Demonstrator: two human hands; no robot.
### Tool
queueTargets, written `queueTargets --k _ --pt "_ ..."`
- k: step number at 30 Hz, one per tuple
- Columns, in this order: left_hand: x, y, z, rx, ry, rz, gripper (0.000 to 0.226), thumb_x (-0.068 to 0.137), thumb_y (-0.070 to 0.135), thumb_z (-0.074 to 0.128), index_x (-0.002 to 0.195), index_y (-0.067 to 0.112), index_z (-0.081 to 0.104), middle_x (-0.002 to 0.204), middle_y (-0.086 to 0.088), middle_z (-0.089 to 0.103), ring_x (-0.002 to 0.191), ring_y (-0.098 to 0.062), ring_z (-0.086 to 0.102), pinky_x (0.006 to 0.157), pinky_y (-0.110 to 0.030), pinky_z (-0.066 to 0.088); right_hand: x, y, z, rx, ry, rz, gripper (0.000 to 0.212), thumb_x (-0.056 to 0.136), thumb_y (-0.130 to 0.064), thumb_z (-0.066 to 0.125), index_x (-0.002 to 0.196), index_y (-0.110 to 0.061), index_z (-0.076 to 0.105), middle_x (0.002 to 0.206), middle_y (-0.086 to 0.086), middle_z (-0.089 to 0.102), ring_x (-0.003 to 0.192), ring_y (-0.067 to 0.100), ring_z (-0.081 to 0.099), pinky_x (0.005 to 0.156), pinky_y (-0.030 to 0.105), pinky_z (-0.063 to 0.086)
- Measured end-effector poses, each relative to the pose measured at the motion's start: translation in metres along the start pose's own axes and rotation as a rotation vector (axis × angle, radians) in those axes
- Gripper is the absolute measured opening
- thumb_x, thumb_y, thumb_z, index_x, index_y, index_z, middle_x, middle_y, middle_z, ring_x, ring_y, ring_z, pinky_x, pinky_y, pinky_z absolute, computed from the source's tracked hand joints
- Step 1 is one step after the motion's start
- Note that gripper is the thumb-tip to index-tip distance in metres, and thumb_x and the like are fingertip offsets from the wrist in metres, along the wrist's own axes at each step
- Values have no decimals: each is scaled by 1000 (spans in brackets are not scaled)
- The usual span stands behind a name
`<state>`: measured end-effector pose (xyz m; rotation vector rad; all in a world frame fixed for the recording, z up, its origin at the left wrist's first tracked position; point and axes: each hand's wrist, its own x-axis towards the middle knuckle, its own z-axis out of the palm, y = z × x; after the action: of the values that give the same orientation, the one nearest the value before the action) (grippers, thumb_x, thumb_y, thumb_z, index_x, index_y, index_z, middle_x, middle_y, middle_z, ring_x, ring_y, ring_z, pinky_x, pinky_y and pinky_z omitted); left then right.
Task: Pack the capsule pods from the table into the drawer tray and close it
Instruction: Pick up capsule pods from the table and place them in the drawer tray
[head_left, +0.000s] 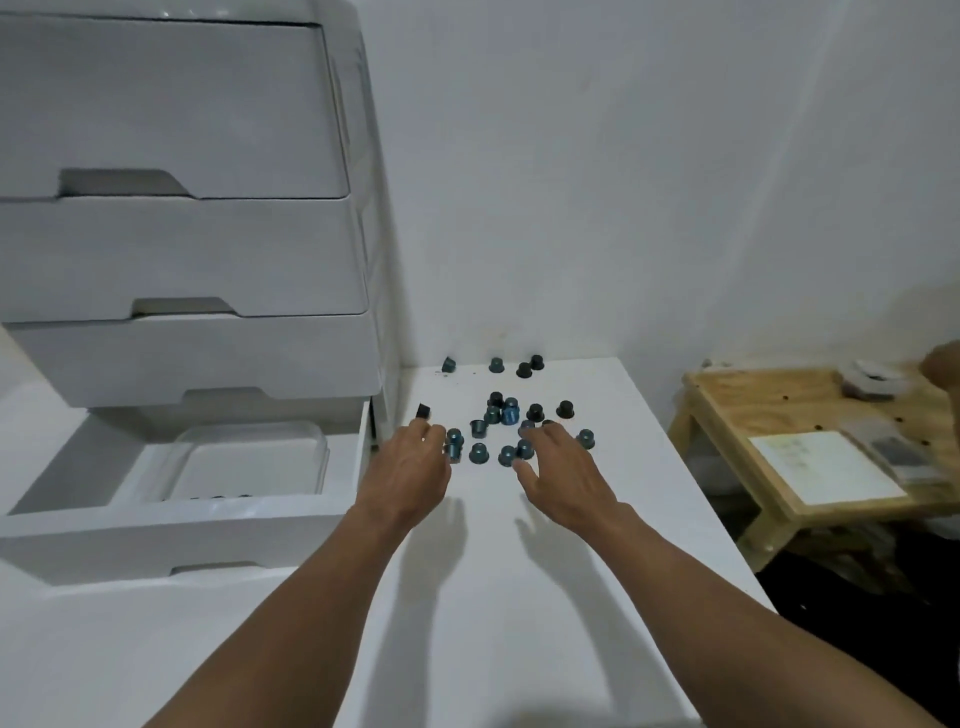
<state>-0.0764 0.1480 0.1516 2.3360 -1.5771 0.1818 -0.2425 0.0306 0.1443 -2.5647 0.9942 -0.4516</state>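
Note:
Several blue and black capsule pods (479, 453) lie scattered on the white table (519, 597), with a few more by the back wall (496, 365). My left hand (410, 467) is at the left edge of the cluster. Its fingers curl down around a tilted black pod (423, 412), and blue pods (453, 451) touch its thumb side. My right hand (561, 467) hovers over the cluster's right part with fingers spread, its tips over pods (524, 449). The bottom drawer (171, 540) of the white cabinet stands pulled out. In it sits a clear tray (249, 467) with a few dark pods at its near edge.
The three upper drawers (171, 249) of the cabinet are closed. A white wall runs right behind the table. To the right and lower down stands a wooden stool (779, 415) with papers and small items on it; the table's right edge drops off toward it.

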Motion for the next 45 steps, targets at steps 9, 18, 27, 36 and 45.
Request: queueTargets --k 9,18,27,36,45 --pt "86 -38 76 -14 -191 -41 27 92 12 47 119 11 53 115 -8 55 102 -27 54 69 -34 44 100 27 60 37 -135 75 41 95 -24 51 134 -12 47 132 7 47 110 25 56 96 34 41" --pt "137 -69 148 -174 -368 -131 23 94 17 48 115 10 53 114 -10 55 98 -28 54 80 -37 48 161 51 132 26 -286 124 36 92 -17 52 128 -8 51 125 11 53 111 29 55 89 34 42" --pt "155 -84 199 -252 -412 -139 36 92 31 55 121 10 52 114 -11 55 95 -30 61 80 -38 54 194 64 175 11 -431 206 32 94 -20 49 125 -10 52 126 12 51 106 32 57 90 43 50" --pt "159 -92 212 -296 -432 -145 28 93 26 53 116 9 56 103 -14 55 87 -32 60 75 -35 51 199 72 194 -52 -444 188 9 92 -18 50 96 -11 53 96 10 54 81 31 56 67 37 46" --pt "149 -81 173 -323 -348 -178 14 89 15 52 100 10 57 89 -13 56 79 -31 58 66 -31 47 187 59 161 -9 -367 152 6 91 -10 47 95 -9 52 90 5 48 74 23 48 57 25 30"
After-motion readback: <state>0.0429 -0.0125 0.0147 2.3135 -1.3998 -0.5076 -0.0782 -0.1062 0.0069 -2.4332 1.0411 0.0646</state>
